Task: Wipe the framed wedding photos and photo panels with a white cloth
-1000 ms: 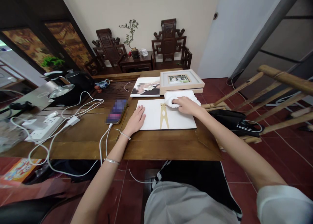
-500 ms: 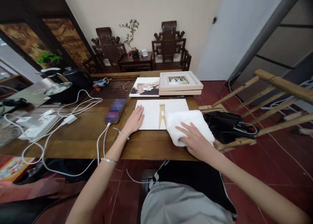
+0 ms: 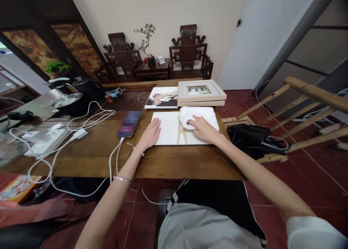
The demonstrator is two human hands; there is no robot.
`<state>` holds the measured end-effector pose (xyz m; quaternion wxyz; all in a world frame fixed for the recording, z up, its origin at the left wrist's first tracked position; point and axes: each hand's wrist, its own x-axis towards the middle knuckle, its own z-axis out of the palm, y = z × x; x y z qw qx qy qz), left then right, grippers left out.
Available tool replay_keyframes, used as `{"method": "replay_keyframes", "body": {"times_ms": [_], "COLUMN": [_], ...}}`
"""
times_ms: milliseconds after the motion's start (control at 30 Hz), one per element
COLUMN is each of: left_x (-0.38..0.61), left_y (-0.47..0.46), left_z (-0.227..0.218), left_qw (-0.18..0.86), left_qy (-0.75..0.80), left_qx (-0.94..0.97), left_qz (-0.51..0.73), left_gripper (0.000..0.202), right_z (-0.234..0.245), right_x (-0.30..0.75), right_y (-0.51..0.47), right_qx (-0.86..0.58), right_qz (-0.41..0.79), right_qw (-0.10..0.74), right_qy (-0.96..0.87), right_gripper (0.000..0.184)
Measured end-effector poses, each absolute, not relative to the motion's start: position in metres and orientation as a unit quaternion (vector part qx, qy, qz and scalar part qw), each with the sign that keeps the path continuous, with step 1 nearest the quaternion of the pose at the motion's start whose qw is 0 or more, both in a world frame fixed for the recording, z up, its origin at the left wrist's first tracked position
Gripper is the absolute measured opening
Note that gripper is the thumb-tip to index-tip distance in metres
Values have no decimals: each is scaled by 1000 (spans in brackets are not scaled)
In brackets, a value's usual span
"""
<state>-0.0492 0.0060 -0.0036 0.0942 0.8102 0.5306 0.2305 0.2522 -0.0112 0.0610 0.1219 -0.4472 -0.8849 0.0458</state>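
A flat white panel [image 3: 165, 131] lies on the wooden table, with a tan A-shaped piece [image 3: 180, 134] on its face near the middle. My left hand [image 3: 151, 133] rests flat on the panel's left edge, fingers stretched out and holding nothing. My right hand [image 3: 203, 128] presses a folded white towel [image 3: 205, 114] onto the right part of the panel, with its fingers tucked into a fold. The towel covers the panel's upper right corner and touches the top of the tan piece.
Behind the panel lie a photo print [image 3: 161, 97] and stacked picture frames [image 3: 221, 93]. Left of my left hand are a charging phone [image 3: 128, 123], tangled white cables [image 3: 89, 116], a power strip [image 3: 45, 142] and a pan [image 3: 66, 103]. A bamboo chair [image 3: 301, 87] holding a black bag [image 3: 247, 142] stands right.
My right hand has moved the towel up and left, from the panel's lower right corner and the table edge onto its upper right part. My left hand stays in place.
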Motion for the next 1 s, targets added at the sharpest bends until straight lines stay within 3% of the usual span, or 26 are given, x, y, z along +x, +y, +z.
{"method": "replay_keyframes", "body": {"times_ms": [267, 533, 833, 1000], "left_x": [-51, -51, -57, -55], "left_y": [8, 8, 9, 7], "left_z": [-4, -5, -3, -4], "left_qw": [94, 96, 118, 102], "left_qy": [527, 536, 521, 518], "left_qx": [810, 803, 813, 815], "left_qz": [238, 240, 232, 240], "left_gripper": [57, 59, 63, 61], "right_z": [70, 52, 45, 41], "right_x": [214, 201, 204, 204], "right_y": [25, -30, -115, -125], "right_qx": [-455, -439, -367, -354], "right_qz": [62, -33, -116, -106], "right_qw": [107, 58, 79, 80], "right_qy": [-882, -896, -920, -926], "right_gripper": [56, 56, 26, 23]}}
